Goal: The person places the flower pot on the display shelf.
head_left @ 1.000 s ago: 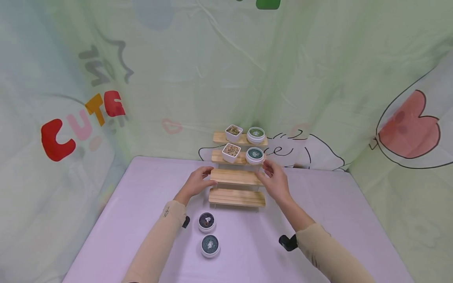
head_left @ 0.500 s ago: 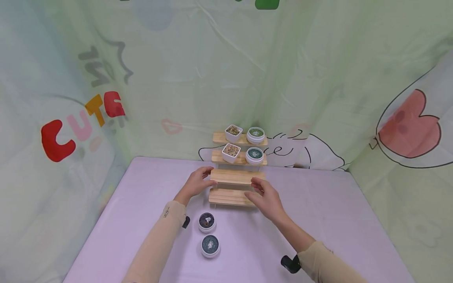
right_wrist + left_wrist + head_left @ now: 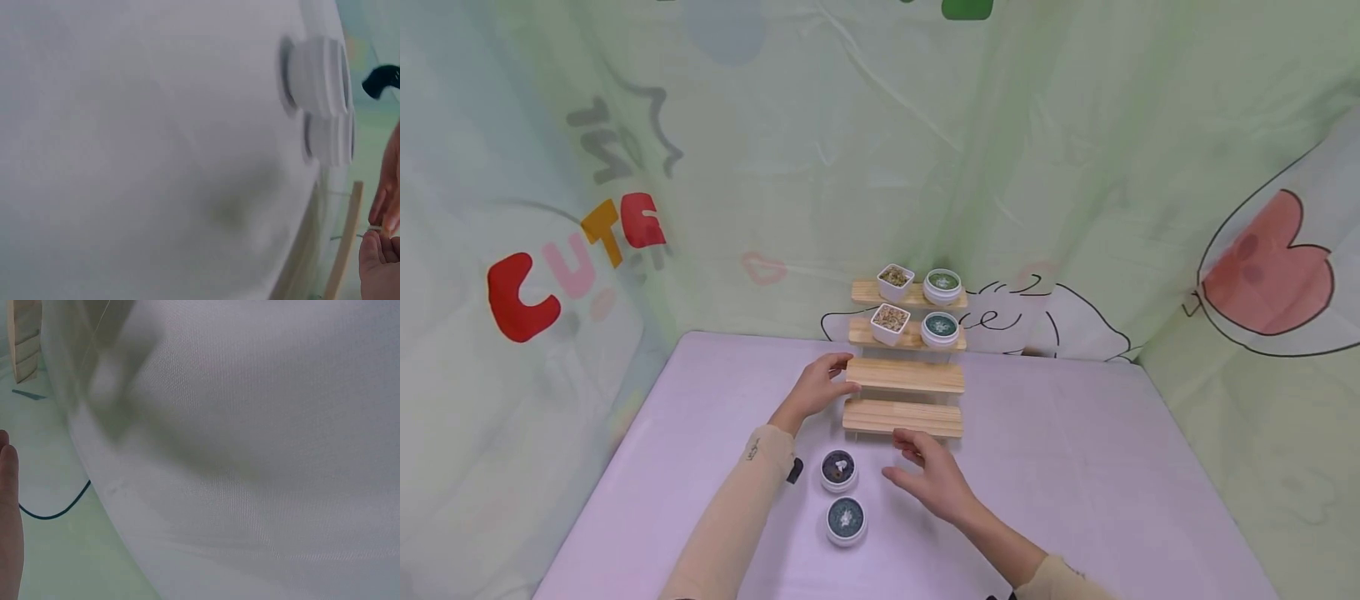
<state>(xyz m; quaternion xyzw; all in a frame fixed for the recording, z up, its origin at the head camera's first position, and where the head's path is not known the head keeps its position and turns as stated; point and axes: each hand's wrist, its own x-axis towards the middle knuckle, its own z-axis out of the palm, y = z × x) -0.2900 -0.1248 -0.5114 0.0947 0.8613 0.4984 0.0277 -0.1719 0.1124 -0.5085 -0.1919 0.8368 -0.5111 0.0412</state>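
Observation:
A four-tier wooden display stand (image 3: 906, 377) stands at the back of the table. My left hand (image 3: 814, 387) holds the left end of its second board from the bottom, with thumb in front and fingers behind. On the two upper boards sit square white pots (image 3: 890, 323) with grainy filling and round white pots (image 3: 940, 329) with green tops. My right hand (image 3: 937, 479) hovers over the table in front of the stand, fingers loosely bent, holding nothing. Left of it are a round pot with a dark top (image 3: 838, 469) and one with a blue-green top (image 3: 846, 521).
A pale lilac cloth covers the table (image 3: 1075, 450). Printed fabric (image 3: 820, 167) hangs close behind the stand and at both sides. The two lower boards (image 3: 902, 417) carry no pots.
My right hand has moved from the right end of the stand down and toward me, near the two loose pots. My left hand has stayed at the stand.

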